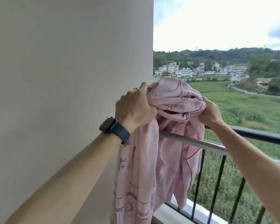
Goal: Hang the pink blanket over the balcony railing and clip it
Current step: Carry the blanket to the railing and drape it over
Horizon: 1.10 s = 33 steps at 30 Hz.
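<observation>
Pink blanket (173, 101) bunched above balcony railing (263, 135) beside wall (63, 78), tail draping down. Clenched in left hand (134, 109) and right hand (208, 110), likely lifted for spreading across; no clip visible.

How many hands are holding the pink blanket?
2. The left hand grips the pink blanket on its wall side; the right hand grips its other side.

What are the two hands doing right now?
Left hand: closed, gripping the pink blanket.
Right hand: closed on the same blanket's other side.
</observation>
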Available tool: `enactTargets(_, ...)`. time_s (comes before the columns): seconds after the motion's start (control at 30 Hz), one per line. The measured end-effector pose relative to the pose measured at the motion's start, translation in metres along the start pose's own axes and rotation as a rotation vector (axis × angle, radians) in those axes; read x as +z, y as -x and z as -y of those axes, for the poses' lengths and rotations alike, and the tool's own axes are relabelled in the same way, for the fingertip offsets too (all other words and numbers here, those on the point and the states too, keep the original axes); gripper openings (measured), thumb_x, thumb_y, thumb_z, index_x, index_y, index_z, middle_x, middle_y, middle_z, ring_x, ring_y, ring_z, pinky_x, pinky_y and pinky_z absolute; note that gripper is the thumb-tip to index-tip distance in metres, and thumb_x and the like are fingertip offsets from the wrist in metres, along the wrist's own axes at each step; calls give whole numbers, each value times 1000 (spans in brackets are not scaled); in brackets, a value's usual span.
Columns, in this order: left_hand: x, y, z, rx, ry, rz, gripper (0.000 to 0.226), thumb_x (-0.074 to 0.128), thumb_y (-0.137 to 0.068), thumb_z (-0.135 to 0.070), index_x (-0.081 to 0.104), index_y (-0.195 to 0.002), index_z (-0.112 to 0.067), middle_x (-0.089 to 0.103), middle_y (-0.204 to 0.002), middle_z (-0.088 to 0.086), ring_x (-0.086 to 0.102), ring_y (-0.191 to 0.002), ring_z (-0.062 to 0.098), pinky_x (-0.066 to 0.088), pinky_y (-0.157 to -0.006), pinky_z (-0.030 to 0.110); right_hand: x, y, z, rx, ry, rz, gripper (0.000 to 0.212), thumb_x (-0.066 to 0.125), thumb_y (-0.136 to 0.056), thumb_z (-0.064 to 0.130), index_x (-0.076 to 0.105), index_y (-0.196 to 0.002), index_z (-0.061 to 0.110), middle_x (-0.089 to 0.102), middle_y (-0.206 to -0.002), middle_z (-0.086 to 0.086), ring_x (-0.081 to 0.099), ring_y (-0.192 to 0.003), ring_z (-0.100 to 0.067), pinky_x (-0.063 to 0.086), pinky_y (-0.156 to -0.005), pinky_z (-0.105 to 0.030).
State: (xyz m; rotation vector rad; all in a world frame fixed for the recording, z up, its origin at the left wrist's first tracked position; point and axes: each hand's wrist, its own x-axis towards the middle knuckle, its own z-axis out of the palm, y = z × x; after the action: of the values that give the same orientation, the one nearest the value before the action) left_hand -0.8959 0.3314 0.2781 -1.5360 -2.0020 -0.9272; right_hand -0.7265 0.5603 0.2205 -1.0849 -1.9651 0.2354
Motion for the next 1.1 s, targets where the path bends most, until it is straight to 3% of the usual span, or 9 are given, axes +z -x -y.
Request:
enactTargets(0.2,64,97,-87,-19,-27,224,57,57,-77,-48,40,-127,-26,60,-114,1,63,-99,35,50,-78,43,-68,52,-71,5,206,309,27,56,-92,13,67,-117,13,71,-114,-15,64,-101,-35,48,-79,-35)
enactTargets(0.3,106,141,-122,-143,19,592,97,59,-71,-71,22,-148,-25,33,-151,6,48,-129,34,43,-100,51,-104,75,-105,105,418,552,28,57,-87,41,73,-98,20,74,-106,-9,65,-88,-28,52,-77,-34)
enactTargets(0.4,127,160,-132,-221,25,753,122,53,-66,-87,4,-156,-22,4,-164,9,30,-144,33,34,-109,47,-135,86,-127,163,427,510,23,65,-85,44,72,-83,23,74,-91,-1,64,-76,-18,57,-75,-31)
enactTargets(0.57,129,147,-111,-300,329,349,88,62,-81,-67,28,-147,-20,29,-150,4,37,-135,23,36,-104,35,-174,114,-136,52,248,-72,14,61,-96,18,71,-106,17,75,-96,-3,64,-62,-16,52,-56,-24)
enactTargets(0.67,126,129,-104,-189,245,53,61,69,-84,-43,42,-135,-23,43,-122,4,47,-112,22,41,-88,32,-167,159,-110,-34,95,-121,20,60,-96,35,70,-105,20,74,-90,7,59,-58,-6,43,-51,-18)
enactTargets(0.77,129,112,-96,-10,-17,-75,56,70,-81,-41,51,-132,-26,42,-133,10,44,-117,27,42,-91,40,-136,212,-86,-34,55,-59,45,52,-91,65,65,-111,27,72,-89,12,66,-68,-5,57,-60,-26)
enactTargets(0.87,142,99,-83,231,-246,120,67,59,-80,-59,41,-142,-39,32,-153,5,25,-142,30,22,-112,59,-94,245,-79,91,45,123,91,50,-78,83,30,-147,27,53,-139,-4,60,-113,-19,57,-87,-36)
enactTargets(0.97,156,92,-72,330,-363,298,71,50,-85,-62,24,-149,-45,35,-156,1,21,-147,29,5,-115,63,-64,247,-73,141,-12,120,96,65,-85,59,9,-153,22,35,-149,-13,49,-124,-31,49,-97,-48)
enactTargets(1.1,160,81,-62,388,-287,133,47,46,-92,-55,49,-136,-38,63,-131,0,55,-123,26,24,-107,57,-88,225,-73,101,-95,-94,54,60,-92,10,42,-142,16,57,-118,-4,55,-87,-13,55,-80,-34)
